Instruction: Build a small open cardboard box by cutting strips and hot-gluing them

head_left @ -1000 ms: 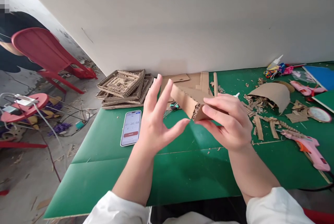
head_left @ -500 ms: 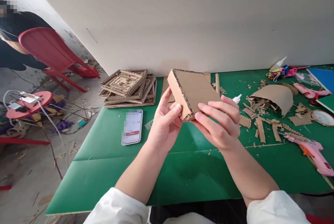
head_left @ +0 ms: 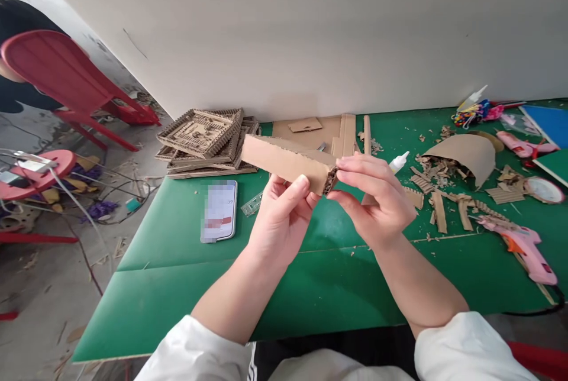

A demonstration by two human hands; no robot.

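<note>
A shallow cardboard box is held up above the green table, one plain side wall turned toward me and its corrugated edge showing at the right corner. My left hand grips it from below, thumb pressed on the side wall. At the right corner, my right hand pinches the box between fingers and thumb. Behind it lie a flat cardboard sheet and a small cardboard piece. A white-tipped glue bottle shows just beyond my right hand.
Stacked corrugated cardboard frames stand at back left, with a phone in front. On the right are cardboard scraps, a curved cardboard piece, a pink glue gun and a tape roll. A white panel bounds the back.
Both hands have tilted and turned the box, so its side wall now faces me instead of its broad face. My right fingers have shifted to its right corner. The view has moved slightly.
</note>
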